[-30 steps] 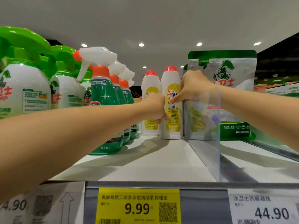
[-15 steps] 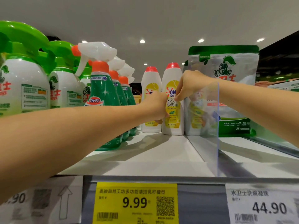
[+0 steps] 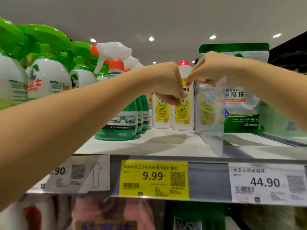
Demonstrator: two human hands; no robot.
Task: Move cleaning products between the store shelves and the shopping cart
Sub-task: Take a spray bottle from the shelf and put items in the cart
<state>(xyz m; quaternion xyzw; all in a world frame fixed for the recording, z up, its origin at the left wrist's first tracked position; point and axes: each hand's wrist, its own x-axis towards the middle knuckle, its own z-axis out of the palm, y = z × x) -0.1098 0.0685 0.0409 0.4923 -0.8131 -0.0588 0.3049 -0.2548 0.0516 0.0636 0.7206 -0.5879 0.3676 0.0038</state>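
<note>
Shopper reaches to the back of the shelf (image 3: 149, 145), left hand (image 3: 167, 85) curled against one yellow-labelled bottle (image 3: 162, 117), right hand (image 3: 211, 68) fingertips on the red-capped neighbouring bottle (image 3: 182, 117); whether either hand actually grips cannot be told.

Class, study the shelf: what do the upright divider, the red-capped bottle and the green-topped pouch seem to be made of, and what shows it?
Divider: clear rigid plastic, probably acrylic; see-through, with a straight bright edge. Red-capped bottle: opaque white plastic, faintly glossy, with a printed yellow label. Green-topped pouch: flexible plastic film, likely; its face looks soft and slightly crinkled.
</note>
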